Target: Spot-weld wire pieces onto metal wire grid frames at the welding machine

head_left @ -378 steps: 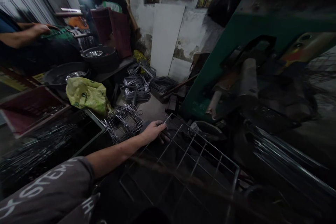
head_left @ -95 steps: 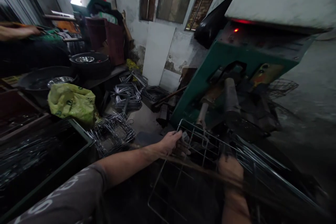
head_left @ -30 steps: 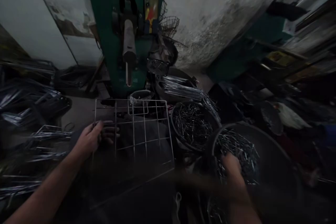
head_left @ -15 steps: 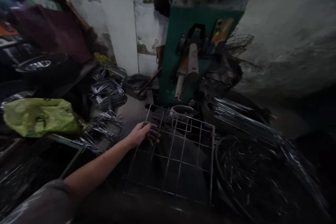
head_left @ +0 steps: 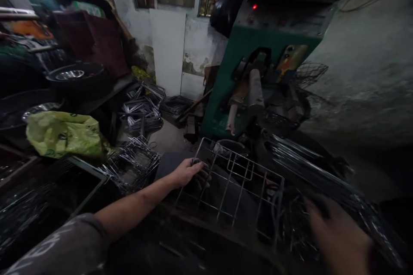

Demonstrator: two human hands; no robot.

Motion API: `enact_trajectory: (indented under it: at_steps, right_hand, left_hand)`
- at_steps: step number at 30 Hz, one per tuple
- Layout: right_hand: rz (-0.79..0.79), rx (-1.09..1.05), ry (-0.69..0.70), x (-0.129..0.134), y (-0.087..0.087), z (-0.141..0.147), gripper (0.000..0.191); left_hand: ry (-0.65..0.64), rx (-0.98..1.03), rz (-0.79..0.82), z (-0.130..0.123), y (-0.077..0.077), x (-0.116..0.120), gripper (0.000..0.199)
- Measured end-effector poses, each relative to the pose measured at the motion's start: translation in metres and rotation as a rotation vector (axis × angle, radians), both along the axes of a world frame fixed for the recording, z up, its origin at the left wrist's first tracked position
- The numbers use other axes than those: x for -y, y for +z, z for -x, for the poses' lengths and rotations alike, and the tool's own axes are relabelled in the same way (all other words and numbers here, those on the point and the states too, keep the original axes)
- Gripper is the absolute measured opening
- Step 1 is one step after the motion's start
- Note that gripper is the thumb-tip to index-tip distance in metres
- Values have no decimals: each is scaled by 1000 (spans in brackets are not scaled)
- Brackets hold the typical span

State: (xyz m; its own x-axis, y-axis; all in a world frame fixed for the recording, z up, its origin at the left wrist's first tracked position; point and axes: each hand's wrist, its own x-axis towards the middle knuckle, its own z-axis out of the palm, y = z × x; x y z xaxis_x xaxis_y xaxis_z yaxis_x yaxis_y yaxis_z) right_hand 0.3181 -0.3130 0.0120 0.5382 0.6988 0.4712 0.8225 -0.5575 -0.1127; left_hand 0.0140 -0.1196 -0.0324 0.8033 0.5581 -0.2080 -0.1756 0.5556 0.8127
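A wire grid rack point(head_left: 251, 173) with a small wire rectangle near its far side lies tilted in front of me. My left hand point(head_left: 189, 173) is closed around its left edge wire, thumb on top and fingers beneath. Over on the right, my right hand point(head_left: 337, 230) is smeared by motion, and its fingers cannot be made out. It hovers above a round tub of short metal wire pieces point(head_left: 295, 227), to the right of the rack and apart from it.
A green machine point(head_left: 214, 109) with two protruding bars and a red light stands ahead. Long wire rods point(head_left: 303, 161) lie to its right. Bent wire frames point(head_left: 142, 114) are stacked at left, near a yellow-green sack point(head_left: 64, 135). A wall stands behind.
My right hand has come into view at the right. The camera view has shifted, so the scene sits further right. My left hand still grips the rack, whose near side has tilted down.
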Motion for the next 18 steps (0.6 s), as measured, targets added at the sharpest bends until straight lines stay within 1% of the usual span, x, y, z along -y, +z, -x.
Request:
enact_trajectory:
  at_steps: [2, 4, 6, 7, 9, 14, 18]
  right_hand:
    - [-45, -8, 178, -34, 3, 22, 35]
    - [-60, 13, 350, -71, 2, 43, 31]
    - [-31, 65, 444, -98, -4, 59, 25]
    - [-6, 94, 465, -105, -6, 64, 23]
    - [38, 138, 492, -111, -11, 67, 21]
    - [35, 166, 528, -105, -13, 62, 19]
    - [74, 193, 546, -104, -15, 62, 20]
  left_hand:
    - [-7, 18, 9, -1, 0, 2, 51]
    - [-4, 26, 17, -1, 0, 3, 50]
    - [0, 21, 16, 1, 0, 3, 50]
    - [1, 20, 12, 2, 0, 2, 50]
    - [-2, 18, 0, 4, 0, 0, 50]
    - [-11, 19, -18, 5, -2, -1, 50]
    - [-35, 48, 17, 2, -1, 0, 48]
